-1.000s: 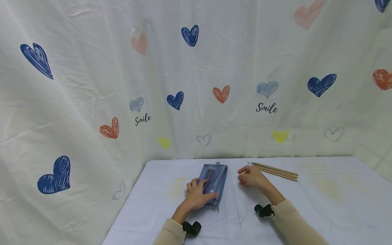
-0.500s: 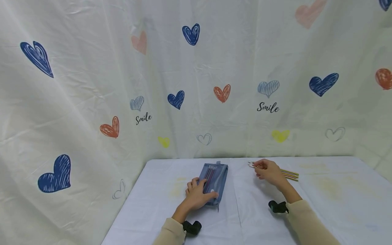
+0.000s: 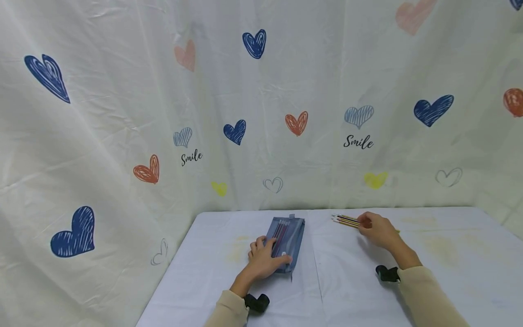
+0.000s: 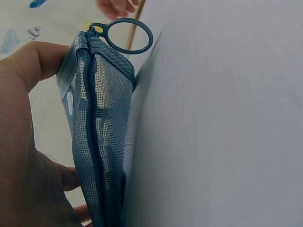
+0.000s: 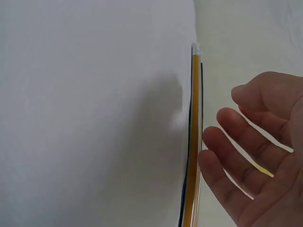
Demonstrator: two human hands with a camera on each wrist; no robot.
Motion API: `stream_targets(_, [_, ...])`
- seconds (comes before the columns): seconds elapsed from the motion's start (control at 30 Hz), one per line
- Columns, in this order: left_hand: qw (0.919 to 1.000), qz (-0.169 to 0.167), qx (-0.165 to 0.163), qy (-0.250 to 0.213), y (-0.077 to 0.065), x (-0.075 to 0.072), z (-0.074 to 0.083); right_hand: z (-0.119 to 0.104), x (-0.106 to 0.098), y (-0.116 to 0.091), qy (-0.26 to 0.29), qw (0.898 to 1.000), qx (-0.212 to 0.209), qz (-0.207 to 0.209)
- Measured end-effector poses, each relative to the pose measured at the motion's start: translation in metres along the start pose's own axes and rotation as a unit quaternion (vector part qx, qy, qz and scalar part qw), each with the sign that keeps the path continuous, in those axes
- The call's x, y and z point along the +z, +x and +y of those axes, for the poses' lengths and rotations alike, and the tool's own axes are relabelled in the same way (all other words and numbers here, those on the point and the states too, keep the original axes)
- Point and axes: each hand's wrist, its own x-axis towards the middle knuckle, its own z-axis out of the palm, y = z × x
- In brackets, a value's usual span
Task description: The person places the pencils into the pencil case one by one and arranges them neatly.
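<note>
A blue mesh pencil case [image 3: 293, 238] lies flat on the white table, with slim pens or pencils showing through its top. My left hand [image 3: 263, 261] rests on its near part, fingers spread toward the left edge and thumb toward the right. In the left wrist view, the zip [image 4: 90, 94] runs along the case's side to a ring pull [image 4: 130, 35]. Several striped pencils [image 3: 344, 220] lie side by side at the back of the table. Over them is my right hand [image 3: 377, 230], fingers loosely bent, nothing between them. It hides the pencils' middle.
The white cloth-covered table [image 3: 310, 295] ends at a white curtain [image 3: 310, 81] printed with hearts. Black wrist cameras [image 3: 256, 303] are strapped near both cuffs, close above the table.
My right hand has moved right, from beside the pencils' left ends to over their right part. My left hand and the pencil case stay where they were.
</note>
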Motion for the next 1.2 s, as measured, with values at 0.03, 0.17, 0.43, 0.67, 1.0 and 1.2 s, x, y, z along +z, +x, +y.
stream_targets(0.03, [1.0, 0.001, -0.001, 0.001, 0.0, 0.0, 0.0, 0.001, -0.001, 0.0, -0.006, 1.0, 0.0, -0.003])
stream_targets(0.17, [1.0, 0.007, 0.001, 0.001, 0.001, 0.001, 0.0, 0.004, -0.005, -0.001, -0.033, 0.999, -0.004, -0.013])
stream_targets(0.43, [1.0, 0.001, 0.004, 0.0, 0.001, -0.002, 0.001, 0.016, -0.01, -0.002, -0.067, 0.997, -0.025, -0.023])
stream_targets(0.67, [1.0, 0.0, 0.003, 0.005, 0.003, -0.001, 0.001, 0.019, -0.01, -0.001, -0.086, 0.995, -0.034, -0.039])
stream_targets(1.0, [1.0, -0.003, 0.003, 0.006, 0.002, 0.001, 0.0, 0.02, -0.007, -0.002, -0.069, 0.992, -0.006, -0.102])
stream_targets(1.2, [1.0, 0.002, 0.004, 0.002, 0.002, 0.002, -0.002, 0.019, -0.003, -0.002, -0.069, 0.993, -0.011, -0.094])
